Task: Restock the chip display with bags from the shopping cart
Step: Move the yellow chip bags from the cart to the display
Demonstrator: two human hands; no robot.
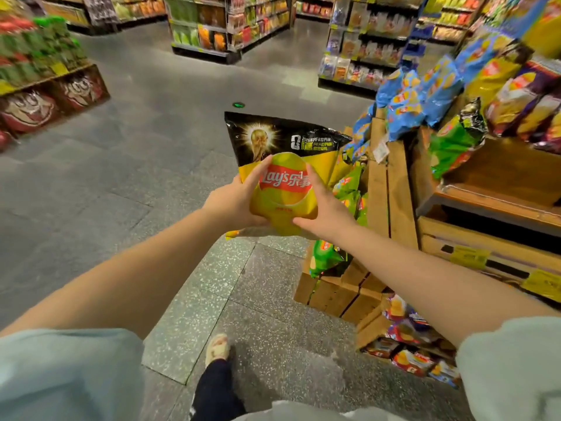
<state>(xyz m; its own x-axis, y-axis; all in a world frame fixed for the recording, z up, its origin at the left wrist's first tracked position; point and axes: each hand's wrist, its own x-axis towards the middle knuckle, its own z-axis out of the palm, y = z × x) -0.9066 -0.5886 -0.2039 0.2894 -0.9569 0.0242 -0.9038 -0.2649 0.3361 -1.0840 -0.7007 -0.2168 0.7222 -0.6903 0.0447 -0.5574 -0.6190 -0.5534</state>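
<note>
1. Head view: the person holds a yellow-and-black foil Lay's chip bag (283, 165) out in front at arm's length, upright, its black top printed with a gold trophy and its red logo facing the camera.
2. The left hand (239, 199) grips the left lower edge of the bag, thumb across the front and fingers curled behind it.
3. The right hand (321, 208) grips the right lower edge of the bag, thumb under the bottom and fingers laid up along its front.
4. Just right of the bag stands the tiered wooden crate chip display (391, 189), not touching it.
5. Green foil chip bags (349, 189) lie in the display's lower crate, right beside and partly behind the held bag.
6. Blue foil chip bags (406, 101) are piled on the display's upper tier, above and right of the held bag.
7. Yellow and purple chip bags (522, 98) lie further right of the held bag on that tier.
8. Below the bag is the grey speckled tile floor (252, 299) and the person's foot in a pale sandal (217, 349).
9. Stocked grocery shelves (212, 22) stand well beyond the bag.
</note>
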